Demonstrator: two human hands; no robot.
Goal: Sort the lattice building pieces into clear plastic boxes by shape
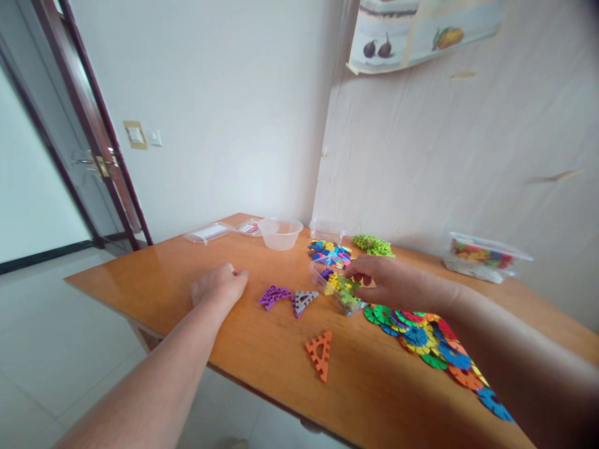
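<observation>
In the head view, the right hand [393, 282] reached into the small clear tray [337, 288], its fingers [360, 269] curled among the coloured pieces (whether they pinched one could not be told). The left hand [219, 285] rested loosely closed on the tabletop [262, 362], holding nothing. The purple triangle [275, 295] and grey triangle [303, 302] lay between the hands. Steadying the tray would have helped a single piece come out cleanly.

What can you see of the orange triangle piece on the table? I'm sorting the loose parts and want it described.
The orange triangle piece looks like flat plastic, an open triangular frame with a crossbar and notched, toothed edges. It lies flat on the wooden table, alone near the front edge, one corner pointing toward the camera. Nothing touches it: neither hand reaches it, and the purple and grey triangles sit farther back.
</observation>
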